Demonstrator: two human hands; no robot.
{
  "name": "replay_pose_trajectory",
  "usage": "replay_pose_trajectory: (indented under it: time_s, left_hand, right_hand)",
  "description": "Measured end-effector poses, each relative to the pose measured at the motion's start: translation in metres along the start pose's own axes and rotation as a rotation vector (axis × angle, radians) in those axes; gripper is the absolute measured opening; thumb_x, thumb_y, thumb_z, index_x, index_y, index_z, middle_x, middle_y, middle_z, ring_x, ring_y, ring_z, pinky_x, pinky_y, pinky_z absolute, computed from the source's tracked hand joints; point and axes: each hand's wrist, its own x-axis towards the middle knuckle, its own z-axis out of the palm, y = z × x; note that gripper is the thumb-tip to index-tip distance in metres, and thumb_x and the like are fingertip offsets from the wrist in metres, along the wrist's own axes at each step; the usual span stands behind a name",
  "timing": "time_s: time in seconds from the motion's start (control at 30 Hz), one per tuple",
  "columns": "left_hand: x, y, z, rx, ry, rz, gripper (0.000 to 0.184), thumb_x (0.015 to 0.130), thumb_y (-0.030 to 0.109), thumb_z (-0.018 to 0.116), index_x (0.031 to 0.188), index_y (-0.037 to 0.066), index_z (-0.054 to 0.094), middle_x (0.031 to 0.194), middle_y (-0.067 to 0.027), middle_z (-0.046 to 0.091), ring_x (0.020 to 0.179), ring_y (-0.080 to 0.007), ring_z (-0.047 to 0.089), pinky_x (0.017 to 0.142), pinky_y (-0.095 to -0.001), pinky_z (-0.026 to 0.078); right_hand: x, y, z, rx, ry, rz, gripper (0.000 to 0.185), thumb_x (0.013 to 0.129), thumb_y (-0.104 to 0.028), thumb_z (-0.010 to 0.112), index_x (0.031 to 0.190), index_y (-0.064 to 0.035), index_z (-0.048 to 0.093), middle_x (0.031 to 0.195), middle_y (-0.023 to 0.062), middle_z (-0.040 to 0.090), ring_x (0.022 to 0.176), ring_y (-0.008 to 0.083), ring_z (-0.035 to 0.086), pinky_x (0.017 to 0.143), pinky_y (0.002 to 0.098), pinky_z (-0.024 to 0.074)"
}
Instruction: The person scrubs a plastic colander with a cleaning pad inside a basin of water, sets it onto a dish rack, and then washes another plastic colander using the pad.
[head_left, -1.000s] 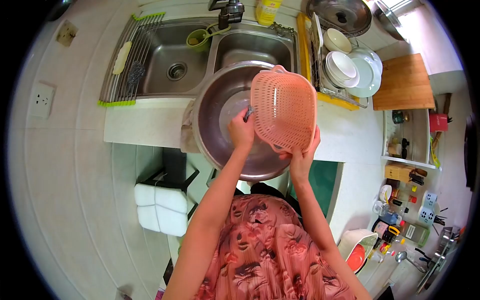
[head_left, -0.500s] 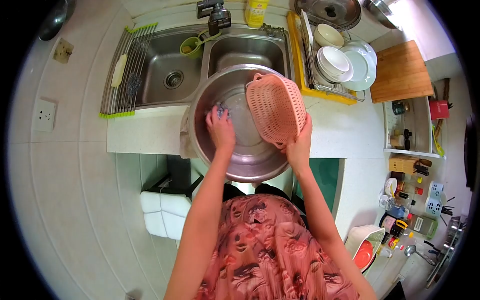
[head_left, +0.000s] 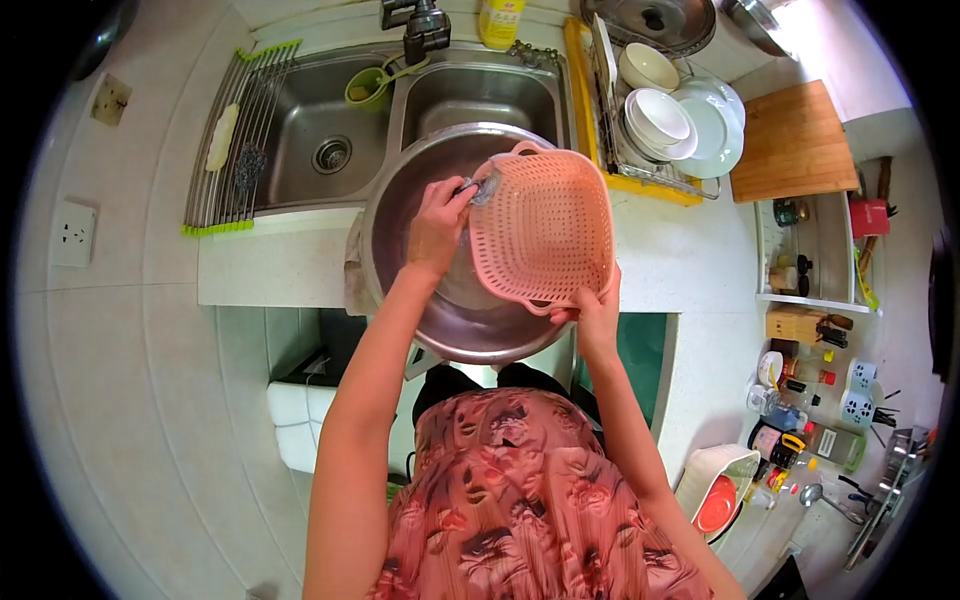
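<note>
A pink perforated plastic basket (head_left: 545, 230) is tilted over a large metal basin (head_left: 400, 190), its inside facing me. My right hand (head_left: 592, 315) grips the basket by its near right corner. Closed fingers of my left hand (head_left: 440, 220) pinch a small grey cloth (head_left: 487, 187), which touches the basket's upper left rim. The basin straddles the front edge of the sink and counter. Part of its inside is hidden behind the basket.
Behind the basin is a double sink (head_left: 330, 110) with a black faucet (head_left: 425, 30) and a green ladle-like cup (head_left: 368, 90). A dish rack with bowls (head_left: 660, 120) and a cutting board (head_left: 795, 140) stand right. A roll-up drying rack (head_left: 238, 140) lies left.
My left hand has risen from inside the basin with the cloth and now meets the basket's rim. The basket has turned to face me more, and the view has shifted slightly.
</note>
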Motion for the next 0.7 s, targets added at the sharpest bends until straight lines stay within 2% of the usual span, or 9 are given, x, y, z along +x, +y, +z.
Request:
replay_pose_trajectory:
  time_s: [0.13,0.23,0.4,0.53,0.6,0.63,0.7]
  left_hand:
    - [-0.016,0.017,0.003,-0.061,0.037,-0.089,0.034,0.081,0.001,0.067,0.114,0.006,0.071,0.12,-0.0106,0.061,0.108,-0.031,0.059,0.09,-0.0392,0.051]
    - [-0.036,0.032,0.004,-0.098,0.013,-0.111,0.035,0.08,-0.001,0.068,0.114,0.005,0.071,0.118,-0.011,0.062,0.107,-0.0314,0.059,0.09,-0.0395,0.051]
    - [-0.065,0.059,0.006,-0.178,0.022,-0.227,0.034,0.078,-0.002,0.07,0.111,0.003,0.072,0.115,-0.0128,0.062,0.106,-0.0315,0.061,0.088,-0.0391,0.051]
    - [-0.074,0.067,0.0,-0.325,-0.065,-0.354,0.028,0.08,0.0,0.069,0.107,0.003,0.072,0.116,-0.0122,0.061,0.109,-0.0326,0.057,0.094,-0.0417,0.048]
    - [-0.068,0.049,-0.012,-0.283,-0.094,-0.379,0.025,0.081,0.001,0.068,0.106,0.002,0.072,0.116,-0.0124,0.06,0.11,-0.0319,0.057,0.094,-0.0413,0.048]
    - [-0.062,0.037,-0.018,-0.165,-0.068,-0.378,0.024,0.081,0.002,0.068,0.105,0.002,0.071,0.117,-0.0126,0.06,0.111,-0.0317,0.056,0.095,-0.0414,0.048]
    - [-0.053,0.018,-0.025,0.072,-0.012,-0.377,0.023,0.081,0.004,0.068,0.104,0.001,0.071,0.117,-0.0132,0.059,0.112,-0.0314,0.055,0.096,-0.0415,0.047]
  right_hand:
    - [0.003,0.001,0.006,0.072,0.06,-0.05,0.057,0.082,0.005,0.04,0.138,-0.0043,0.031,0.101,0.0185,0.063,0.055,0.0217,0.064,0.044,0.0263,0.0558]
    - [0.01,0.0,0.003,0.084,0.025,-0.064,0.069,0.084,0.006,0.039,0.149,-0.0072,0.018,0.122,0.0175,0.054,0.067,0.0206,0.067,0.046,0.025,0.0579]
    - [0.014,-0.006,0.009,0.09,0.069,-0.091,0.069,0.084,0.007,0.037,0.149,-0.0068,0.018,0.123,0.0187,0.053,0.065,0.0213,0.067,0.045,0.026,0.0575]
    - [0.019,-0.01,0.008,0.091,0.076,-0.06,0.069,0.085,0.008,0.038,0.149,-0.0061,0.018,0.124,0.0191,0.053,0.059,0.0196,0.065,0.042,0.0246,0.0542]
    - [0.017,-0.027,0.004,-0.181,0.024,-0.001,0.069,0.087,0.007,0.043,0.15,-0.0038,0.017,0.131,0.0221,0.05,0.075,0.0265,0.068,0.055,0.0319,0.0586]
    - [0.015,-0.034,0.004,-0.314,0.0,0.029,0.07,0.088,0.006,0.045,0.15,-0.0026,0.016,0.134,0.0236,0.048,0.083,0.03,0.07,0.062,0.0355,0.0609]
    - [0.016,-0.022,0.005,-0.698,0.07,-0.26,0.071,0.089,0.004,0.05,0.151,0.0001,0.016,0.141,0.0266,0.041,0.106,0.0376,0.062,0.084,0.0422,0.0554]
